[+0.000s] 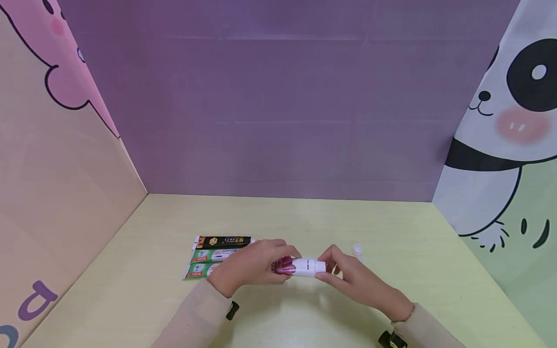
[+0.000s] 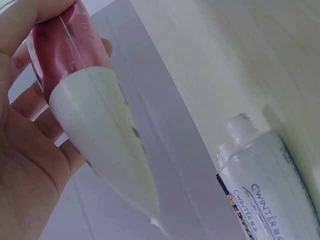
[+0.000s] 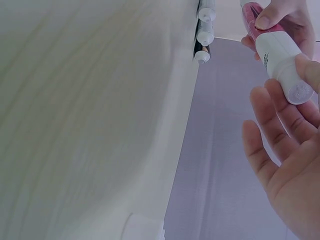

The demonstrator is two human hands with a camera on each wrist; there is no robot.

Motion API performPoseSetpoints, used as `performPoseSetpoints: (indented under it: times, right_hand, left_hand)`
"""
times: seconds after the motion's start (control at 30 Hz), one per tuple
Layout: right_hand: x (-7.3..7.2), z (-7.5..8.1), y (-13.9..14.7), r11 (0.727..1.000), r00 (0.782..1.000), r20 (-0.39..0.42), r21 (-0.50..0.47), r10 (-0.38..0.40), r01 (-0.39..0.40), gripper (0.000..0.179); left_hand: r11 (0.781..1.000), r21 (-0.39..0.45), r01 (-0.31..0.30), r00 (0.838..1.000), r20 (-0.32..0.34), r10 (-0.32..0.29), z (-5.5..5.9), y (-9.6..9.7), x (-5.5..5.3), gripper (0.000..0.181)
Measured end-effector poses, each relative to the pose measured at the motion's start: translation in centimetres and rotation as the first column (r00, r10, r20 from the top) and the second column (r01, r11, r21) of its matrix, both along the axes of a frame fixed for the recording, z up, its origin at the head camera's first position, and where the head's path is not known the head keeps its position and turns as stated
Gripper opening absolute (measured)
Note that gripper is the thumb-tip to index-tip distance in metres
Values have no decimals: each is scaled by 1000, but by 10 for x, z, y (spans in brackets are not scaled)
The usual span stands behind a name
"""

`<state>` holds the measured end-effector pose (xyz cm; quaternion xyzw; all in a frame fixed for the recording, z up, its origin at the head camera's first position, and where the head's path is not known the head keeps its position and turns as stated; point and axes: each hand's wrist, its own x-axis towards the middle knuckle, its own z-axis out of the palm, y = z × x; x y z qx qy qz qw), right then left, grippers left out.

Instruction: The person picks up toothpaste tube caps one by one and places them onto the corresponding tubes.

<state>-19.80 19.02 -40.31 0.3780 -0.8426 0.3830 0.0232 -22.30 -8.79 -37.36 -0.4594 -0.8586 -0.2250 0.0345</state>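
Note:
My left hand (image 1: 261, 261) grips a toothpaste tube (image 1: 300, 267) by its dark red end, with the thumb on one side and fingers on the other. The tube lies roughly level above the table, its white half pointing right. At that end my right hand (image 1: 348, 273) pinches the white cap (image 3: 299, 92) between thumb and index finger. Its other fingers are loosely extended in the right wrist view. Left of the hands, a black tube (image 1: 224, 242) and two green-and-white tubes (image 1: 202, 269) lie side by side, partly hidden behind my left hand.
In the left wrist view a lying white tube (image 2: 270, 180) shows a bare threaded nozzle (image 2: 242, 127). A small white cap (image 1: 358, 249) lies on the pale table (image 1: 391, 222) beyond my right hand, with another pale piece beside it. A purple backdrop (image 1: 287, 111) stands behind.

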Motion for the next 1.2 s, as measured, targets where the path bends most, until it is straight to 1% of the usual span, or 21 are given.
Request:
performPoseSetpoints:
  times: [0.2, 0.4, 0.57, 0.7, 0.87, 1.0, 1.07, 1.2]
  right_hand:
    - [-3, -2, 0, 999, 999, -28, 9, 38, -38, 14]
    - [-3, -2, 0, 999, 998, -39, 9, 48, -48, 12]
    - [-3, -4, -1, 996, 997, -37, -60, 64, -67, 13]
    - [-4, -3, -2, 990, 997, -38, -118, 67, -71, 16]
    - [-2, -1, 0, 985, 998, -13, -159, 66, -67, 17]
    - [-2, 0, 4, 981, 997, 18, -181, 73, -69, 17]
    - [-2, 0, 6, 980, 997, 27, -186, 78, -72, 16]
    - [-3, 1, 11, 980, 996, 50, -185, 78, -67, 14]
  left_hand:
    - [1000, -14, -3, 1000, -17, 3, -1, 1, 0, 27]
    - [1000, -22, -6, 999, -37, 5, 1, 2, 1, 27]
    - [1000, -12, -10, 999, -34, 9, 1, 3, 1, 30]
    - [1000, -3, -22, 999, -25, 22, 1, 2, 1, 38]
    - [998, -4, -60, 998, -23, 60, 1, -3, 2, 47]
    - [998, -11, -66, 998, -7, 66, 0, -10, 2, 49]
    - [998, -12, -67, 998, -13, 66, 0, -13, 1, 48]
    - [996, -24, -87, 996, -39, 86, -2, -20, 0, 46]
